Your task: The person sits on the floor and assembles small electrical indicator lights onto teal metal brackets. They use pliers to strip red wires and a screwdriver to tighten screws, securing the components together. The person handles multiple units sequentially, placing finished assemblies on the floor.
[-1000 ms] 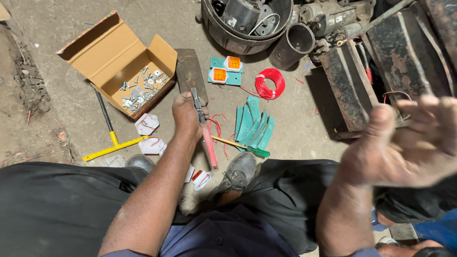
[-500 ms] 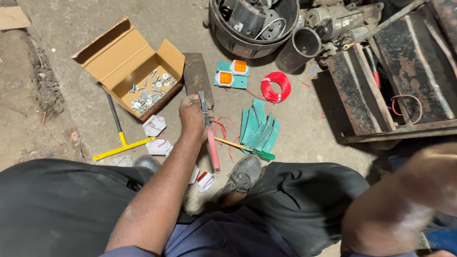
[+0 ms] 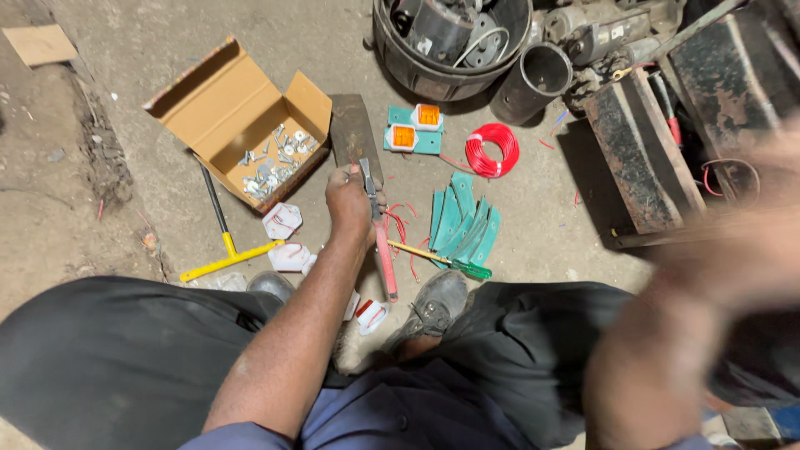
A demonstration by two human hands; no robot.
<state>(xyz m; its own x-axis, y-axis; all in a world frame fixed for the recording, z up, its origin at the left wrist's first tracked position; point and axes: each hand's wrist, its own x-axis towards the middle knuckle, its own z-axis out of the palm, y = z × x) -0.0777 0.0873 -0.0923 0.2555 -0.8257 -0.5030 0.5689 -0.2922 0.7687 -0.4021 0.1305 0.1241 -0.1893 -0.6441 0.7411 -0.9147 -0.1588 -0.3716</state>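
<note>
My left hand (image 3: 348, 200) reaches down to the floor and is shut on a pair of pliers (image 3: 381, 242) with red handles, jaws pointing away from me. Thin red wires (image 3: 398, 225) curl beside the pliers. Right of them lie several green plastic strips (image 3: 460, 221) and a green-handled screwdriver (image 3: 446, 262). My right hand (image 3: 733, 250) is raised at the right edge, heavily blurred, so its fingers cannot be read. White lamp housings (image 3: 282, 221) lie left of my left hand.
An open cardboard box (image 3: 218, 108) with metal fittings sits far left. Two orange lamps on green bases (image 3: 412, 132), a red wire coil (image 3: 492, 150), a black tub of parts (image 3: 450, 42), a yellow-handled tool (image 3: 221, 250) and rusty metal boxes (image 3: 642, 158) surround me.
My right arm swept down and toward the camera, now a blur at the lower right. My left hand stayed on the pliers with little movement.
</note>
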